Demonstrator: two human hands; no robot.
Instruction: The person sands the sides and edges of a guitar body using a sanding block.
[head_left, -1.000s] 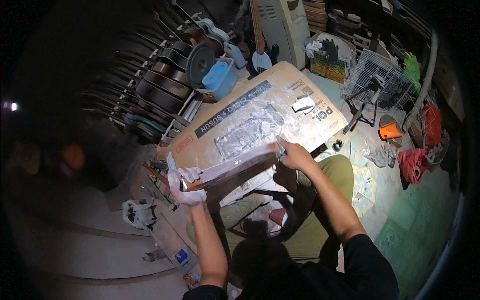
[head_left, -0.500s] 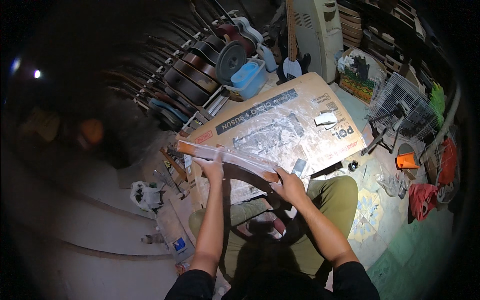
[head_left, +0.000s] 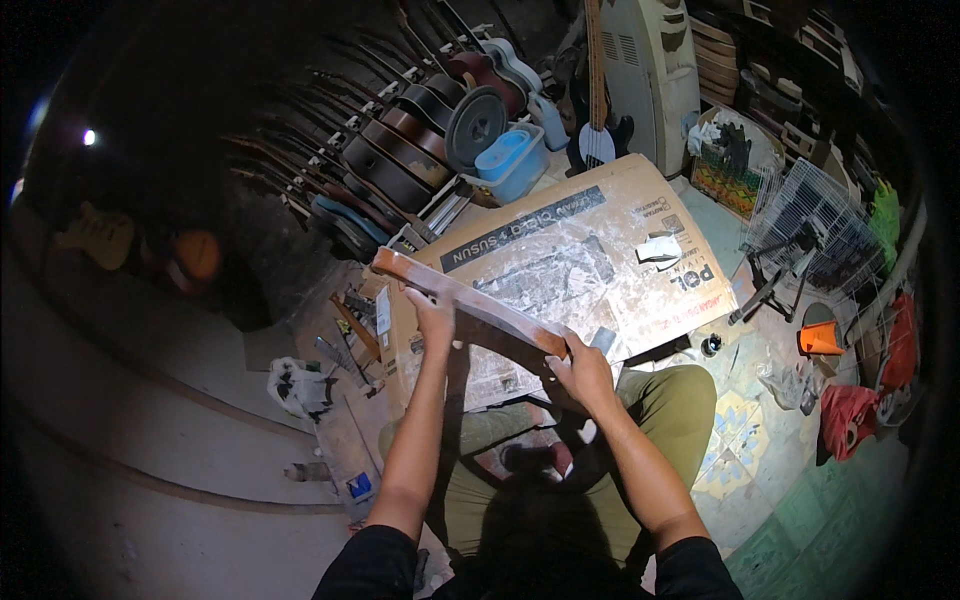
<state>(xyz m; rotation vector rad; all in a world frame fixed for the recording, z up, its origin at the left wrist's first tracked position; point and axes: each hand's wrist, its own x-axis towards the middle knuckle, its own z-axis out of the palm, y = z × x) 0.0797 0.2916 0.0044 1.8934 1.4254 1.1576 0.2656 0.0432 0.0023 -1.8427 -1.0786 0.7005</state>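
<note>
My left hand (head_left: pixel 432 318) grips a long wooden piece (head_left: pixel 475 305), brown at both ends and coated with whitish dust along the middle, near its upper-left end. My right hand (head_left: pixel 582 372) is closed on its lower-right end. The piece is held slanting over a large dusty cardboard sheet (head_left: pixel 690 300) in front of my bent legs. A small grey rectangular pad (head_left: pixel 602 340) lies on the cardboard just beyond my right fingers. A crumpled white scrap (head_left: pixel 658 250) sits farther right on the sheet.
Guitar bodies (head_left: pixel 385 150) stand racked behind, near a blue plastic tub (head_left: pixel 505 170) and a dark bass guitar (head_left: pixel 598 130). At right are a wire cage (head_left: pixel 800 200), orange container (head_left: pixel 820 338) and red bag (head_left: pixel 845 420). Tools (head_left: pixel 355 330) and a white bag (head_left: pixel 298 388) lie at left.
The piece has swung round, its left end rising away from me and its right end dropping. My right hand moved down, and the grey pad that was at its fingers now rests on the cardboard.
</note>
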